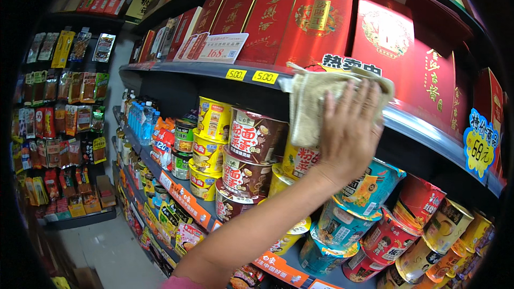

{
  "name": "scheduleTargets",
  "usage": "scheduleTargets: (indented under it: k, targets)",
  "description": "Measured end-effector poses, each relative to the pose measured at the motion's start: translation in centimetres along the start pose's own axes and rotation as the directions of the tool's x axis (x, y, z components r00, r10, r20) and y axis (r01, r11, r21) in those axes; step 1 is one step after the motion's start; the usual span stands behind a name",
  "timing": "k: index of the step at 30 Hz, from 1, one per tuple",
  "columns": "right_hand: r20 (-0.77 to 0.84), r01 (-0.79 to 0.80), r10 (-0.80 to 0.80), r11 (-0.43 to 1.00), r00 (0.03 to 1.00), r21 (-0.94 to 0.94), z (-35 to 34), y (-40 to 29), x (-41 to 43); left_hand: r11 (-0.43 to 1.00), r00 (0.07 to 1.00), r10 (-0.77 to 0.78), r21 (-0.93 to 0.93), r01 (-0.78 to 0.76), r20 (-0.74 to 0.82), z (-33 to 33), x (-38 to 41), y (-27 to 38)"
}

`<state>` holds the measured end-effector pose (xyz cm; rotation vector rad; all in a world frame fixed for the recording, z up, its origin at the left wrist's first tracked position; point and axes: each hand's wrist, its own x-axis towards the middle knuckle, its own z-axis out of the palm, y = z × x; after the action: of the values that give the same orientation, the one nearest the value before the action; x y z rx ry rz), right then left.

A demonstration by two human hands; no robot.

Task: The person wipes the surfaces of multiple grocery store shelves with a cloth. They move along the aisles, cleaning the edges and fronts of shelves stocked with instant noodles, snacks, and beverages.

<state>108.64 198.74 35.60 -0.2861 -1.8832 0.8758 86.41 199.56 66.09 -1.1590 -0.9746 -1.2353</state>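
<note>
My left hand (353, 128) reaches up from the lower left, its palm towards a shelf's front edge. Under its fingers is a folded beige cloth (307, 108), which lies against the metal price rail (413, 122) and hangs partly below it. The cloth covers the lower part of a printed sign (351, 63) on the rail. Red gift boxes (321, 24) stand upright on the shelf just behind. Below the hand are stacked instant noodle cups, among them a teal cup (371, 188) and a brown cup (257, 134). My right hand is out of view.
A price card (221, 48) leans at the boxes on the left. A blue and yellow price tag (480, 142) hangs from the rail at right. Blue-capped bottles (146, 122) stand on the lower shelf. Packaged snacks (62, 48) hang at far left, above a tiled floor (100, 249).
</note>
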Motion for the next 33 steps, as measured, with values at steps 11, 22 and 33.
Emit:
scheduleTargets:
  k: [11, 22, 33]
  targets:
    - [-0.084, -0.113, 0.108, 0.991, 0.991, -0.066, -3.4, -0.1, -2.4, 0.910, 0.979, 0.204, -0.368, -0.190, 0.000, 7.4, 0.2, 14.0]
    - [-0.043, -0.107, 0.108, 0.994, 0.993, 0.023, -0.1, 0.6, -2.1, 0.940, 0.939, 0.322, -0.158, -0.302, 0.118, -0.1, 0.1, -0.5]
    - [0.082, -0.016, 0.019, 0.999, 0.996, -0.036, 15.1, -0.7, 2.8, 0.991, 0.949, 0.130, -0.033, -0.126, 0.287, -15.0, 0.0, -24.9]
